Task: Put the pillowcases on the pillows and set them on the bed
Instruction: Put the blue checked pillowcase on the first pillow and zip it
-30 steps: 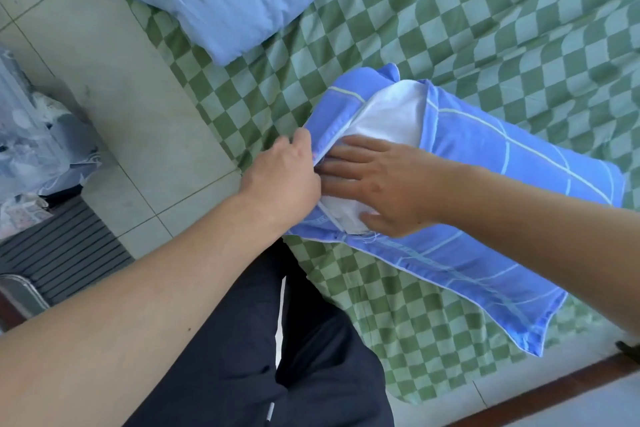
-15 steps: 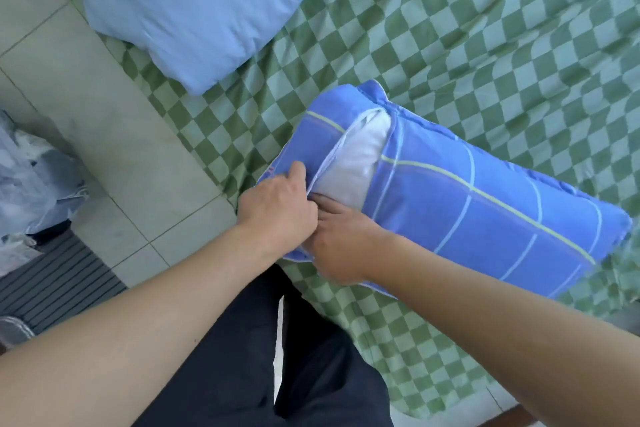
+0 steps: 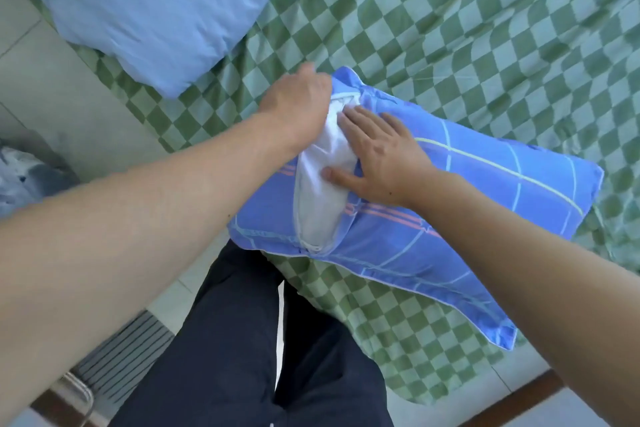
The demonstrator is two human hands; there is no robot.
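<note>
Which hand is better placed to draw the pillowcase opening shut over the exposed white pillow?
Left hand: it grips the pillowcase edge at the opening's top. Right hand lies flat, pressing the white pillow.

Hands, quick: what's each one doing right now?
Left hand: gripping the pillowcase opening's top corner.
Right hand: open, flat, pressing the white pillow.
</note>
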